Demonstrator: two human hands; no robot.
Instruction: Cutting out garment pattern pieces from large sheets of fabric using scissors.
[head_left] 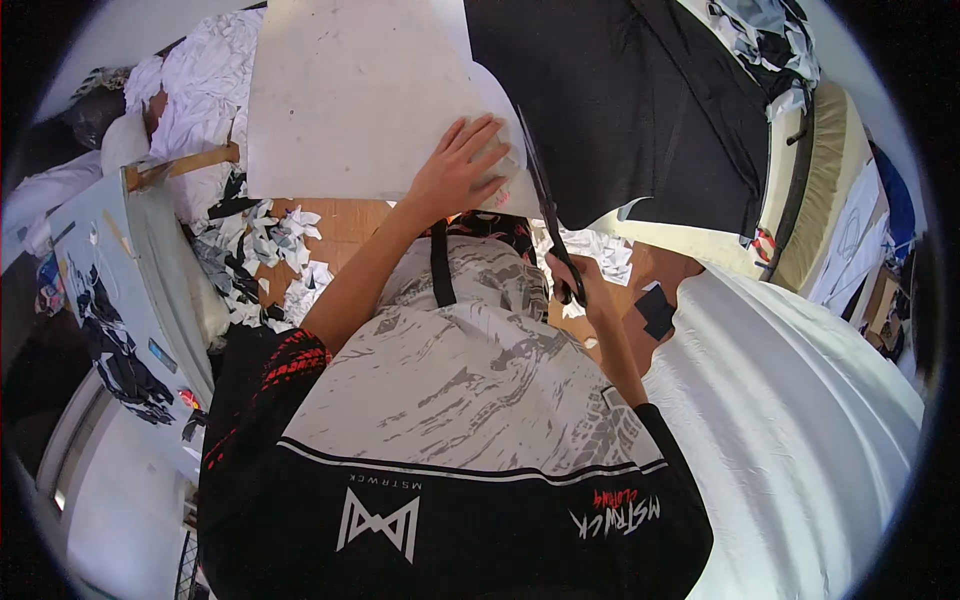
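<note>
My left hand (465, 165) lies flat, fingers spread, on a large off-white sheet (340, 100) with a curved edge, which looks like a pattern piece. Black fabric (600, 90) stretches out to the right of that curve. In my right hand (590, 285) is a pair of long dark scissors (540, 175), its fingers in the handles. The blades point away from me along the boundary between sheet and fabric. Whether they are open or closed on the cloth I cannot tell. By the scissors, the fabric's near edge is curved and partly folded.
White and dark scraps (270, 250) litter the brown floor at left. A pile of white cloth (205, 85) rises at the far left, above a pale blue board (140, 300). White fabric (790, 420) drapes at right, below a beige roll (820, 180). More scraps (770, 30) sit far right.
</note>
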